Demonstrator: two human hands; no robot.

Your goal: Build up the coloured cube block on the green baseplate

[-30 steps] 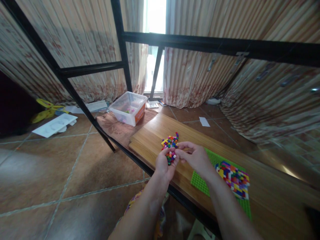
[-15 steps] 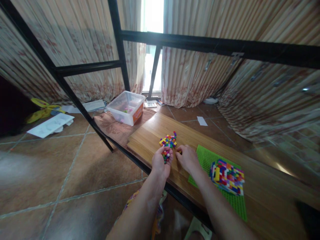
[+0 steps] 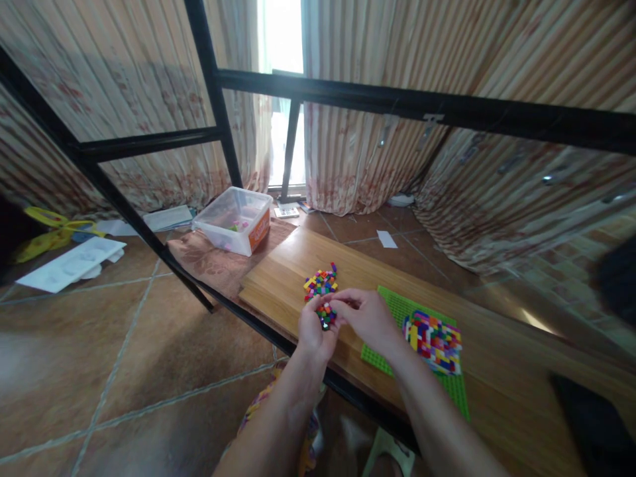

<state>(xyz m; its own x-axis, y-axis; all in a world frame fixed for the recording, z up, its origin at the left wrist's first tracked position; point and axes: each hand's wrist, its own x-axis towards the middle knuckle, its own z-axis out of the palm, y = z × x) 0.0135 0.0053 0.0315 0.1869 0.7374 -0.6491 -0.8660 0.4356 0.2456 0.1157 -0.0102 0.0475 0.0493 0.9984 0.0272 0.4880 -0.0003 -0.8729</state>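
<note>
My left hand (image 3: 312, 330) is cupped palm up around a small heap of colourful toy bricks (image 3: 326, 317). Over that palm, the fingers of my right hand (image 3: 366, 317) are pinched together at the bricks; whatever sits between the fingertips is too small to make out. Just beyond both hands, a loose pile of toy bricks (image 3: 320, 283) lies on the wooden board (image 3: 298, 255). To the right, a block built of many-coloured bricks (image 3: 433, 341) stands on a green baseplate (image 3: 454, 395), partly behind my right forearm.
A clear plastic tub (image 3: 233, 222) with a few pieces inside stands on a brown cloth (image 3: 199, 265) at the far left. Black metal bars (image 3: 348, 96) cross in front and along the board's near edge. A dark flat object (image 3: 586, 417) lies at the right.
My right hand has moved left from the board to the bricks in my left palm. The view has turned slightly to the right.
</note>
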